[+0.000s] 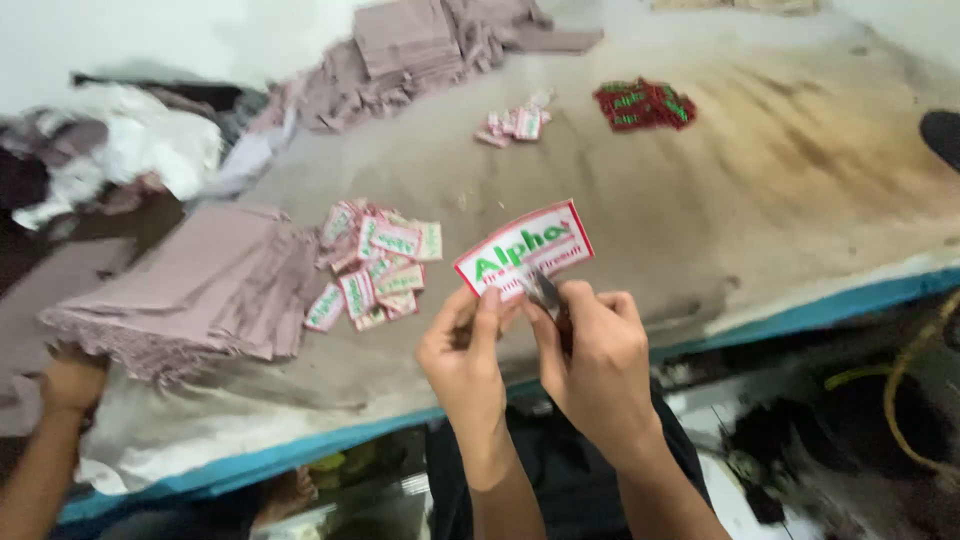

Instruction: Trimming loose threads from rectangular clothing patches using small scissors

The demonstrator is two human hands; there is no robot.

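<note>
Left hand (465,350) pinches the white label (525,250) while right hand (590,350) grips small scissors (545,292) at its edge, trimming looks underway, steadiness needed next.

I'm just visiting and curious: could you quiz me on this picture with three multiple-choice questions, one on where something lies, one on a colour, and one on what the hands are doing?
1. Where does the loose pile of small labels lie?
A. beside the folded mauve cloth stack
B. on the floor
C. on a shelf

2. What colour is the table edge?
A. yellow
B. blue
C. black

3. How is the large label held?
A. lying flat, untouched
B. pinched by both hands above the table
C. tucked under cloth

Answers: 1 A, the pile sits right of the stack. 2 B, a blue strip runs along the edge. 3 B, the left hand and right hand both grip its lower edge.
</note>
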